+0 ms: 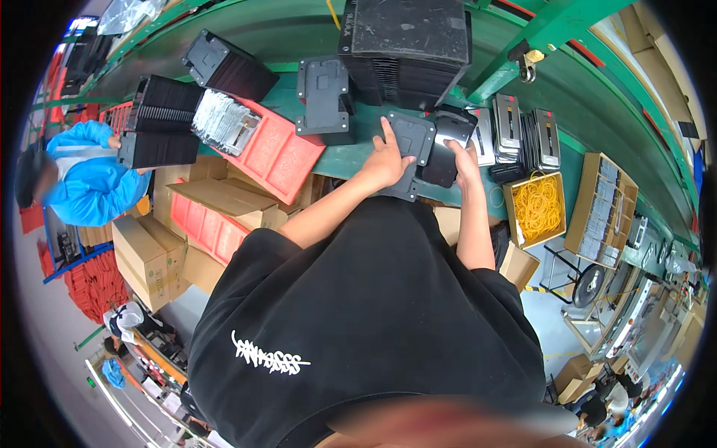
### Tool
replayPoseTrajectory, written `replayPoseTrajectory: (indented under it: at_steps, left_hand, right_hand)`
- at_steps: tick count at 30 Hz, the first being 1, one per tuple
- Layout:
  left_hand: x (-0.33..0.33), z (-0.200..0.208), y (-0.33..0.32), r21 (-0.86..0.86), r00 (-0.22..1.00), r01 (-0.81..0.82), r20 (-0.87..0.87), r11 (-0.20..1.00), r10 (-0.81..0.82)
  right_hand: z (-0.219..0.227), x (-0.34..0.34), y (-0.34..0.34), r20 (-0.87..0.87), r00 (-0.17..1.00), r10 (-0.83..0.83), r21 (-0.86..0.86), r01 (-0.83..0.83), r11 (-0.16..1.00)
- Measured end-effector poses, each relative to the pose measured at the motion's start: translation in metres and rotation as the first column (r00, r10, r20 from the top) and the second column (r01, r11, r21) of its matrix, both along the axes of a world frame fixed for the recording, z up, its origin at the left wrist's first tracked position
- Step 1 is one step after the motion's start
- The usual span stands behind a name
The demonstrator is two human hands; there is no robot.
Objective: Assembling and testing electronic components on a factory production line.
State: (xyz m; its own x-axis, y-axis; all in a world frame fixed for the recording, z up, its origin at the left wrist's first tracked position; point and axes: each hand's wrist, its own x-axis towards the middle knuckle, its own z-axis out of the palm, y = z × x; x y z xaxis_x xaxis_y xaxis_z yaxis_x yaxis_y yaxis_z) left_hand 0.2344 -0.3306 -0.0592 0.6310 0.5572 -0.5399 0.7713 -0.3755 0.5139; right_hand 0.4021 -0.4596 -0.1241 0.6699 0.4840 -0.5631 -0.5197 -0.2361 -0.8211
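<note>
Head view: green worktop (340, 157) runs across the far half, green metal upright (515, 63) rising at far right; workshop floor behind, cardboard cartons (153, 261) stacked near left, a co-worker in a blue jacket (89, 175) beyond. Left hand (385, 160) over the left side of a dark grey flat plate with holed corners (414, 138), thumb and index spread wide; any hold under it cannot be made out. Right hand (463, 160) closed on a glossy black rounded panel (444, 160), thumb on its face, other fingers mostly hidden. Panel just right of plate, both at the worktop's near edge, close before the wearer's body. Tall stack of black trays (407, 37) walls the far side. Left of the plate, a strip of green surface, then a black block-shaped stack (325, 82); farther left, a red plastic compartment tray (287, 153) slants past the near edge, silvery packets (220, 123) at its far end. Right side tight: stacked silver-and-black flat units (508, 127) near the panel, then an open cardboard box of yellow bands (538, 209) at the near edge. Widest gap for moving: leftward, along that green strip.
</note>
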Motion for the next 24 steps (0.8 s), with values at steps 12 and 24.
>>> replayPoseTrajectory:
  at_steps: [12,24]
  left_hand:
    - [-0.008,-0.002,0.0,0.093,0.999,0.015,0.042,0.996,-0.019]
    - [-0.027,0.091,-0.001,-0.528,0.648,0.048,0.663,0.848,0.376]
  right_hand:
    - [-0.001,0.026,-0.038,-0.261,0.965,0.013,0.243,0.053,0.969]
    - [0.156,-0.099,-0.005,-0.008,0.981,0.193,0.232,-0.186,0.955]
